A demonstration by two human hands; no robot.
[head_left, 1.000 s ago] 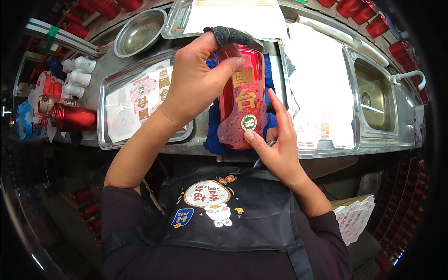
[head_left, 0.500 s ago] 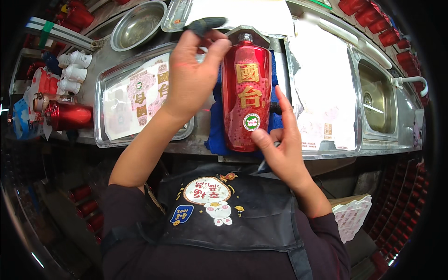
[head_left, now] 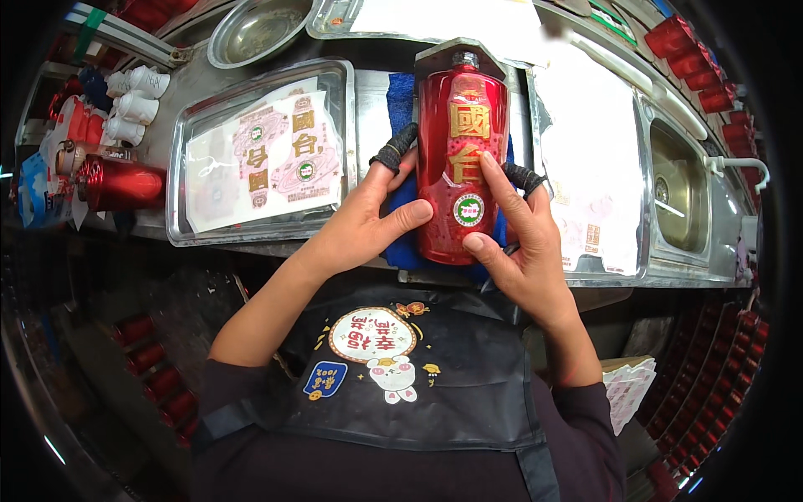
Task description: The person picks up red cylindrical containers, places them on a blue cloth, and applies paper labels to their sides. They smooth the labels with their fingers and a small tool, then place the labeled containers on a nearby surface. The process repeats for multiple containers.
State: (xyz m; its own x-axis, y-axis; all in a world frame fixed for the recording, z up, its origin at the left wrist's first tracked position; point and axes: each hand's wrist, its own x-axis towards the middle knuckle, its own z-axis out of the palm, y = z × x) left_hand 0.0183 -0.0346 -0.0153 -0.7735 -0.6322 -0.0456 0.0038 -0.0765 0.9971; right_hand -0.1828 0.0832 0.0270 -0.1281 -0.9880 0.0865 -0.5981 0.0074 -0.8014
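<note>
A glossy red bottle (head_left: pixel 446 188) lies on a blue cloth (head_left: pixel 401 105), its capped neck at the far end against a dark angular rest (head_left: pixel 437 57). Gold characters and a round green-and-white emblem (head_left: pixel 468 210) decorate its face. From the left, my left hand (head_left: pixel 372 205) holds the bottle's side, thumb on the lower edge. My right hand (head_left: pixel 525 230) grips the opposite side, thumb near the emblem and index finger over the lower gold character. Black wrapping covers one finger of each hand. Some of the fingertips are hidden beside the bottle.
A metal tray (head_left: pixel 178 176) with printed transfer sheets (head_left: pixel 269 180) stands at left. Behind it is a steel bowl (head_left: pixel 219 52). White sheets (head_left: pixel 585 117) cover another tray at right, beside a sink (head_left: pixel 682 217). Small white cups (head_left: pixel 138 109) and another red bottle (head_left: pixel 125 184) sit far left.
My left hand has come down from beside the bottle's neck to its lower left side. My right index finger now rests on the bottle's face. The view has shifted slightly.
</note>
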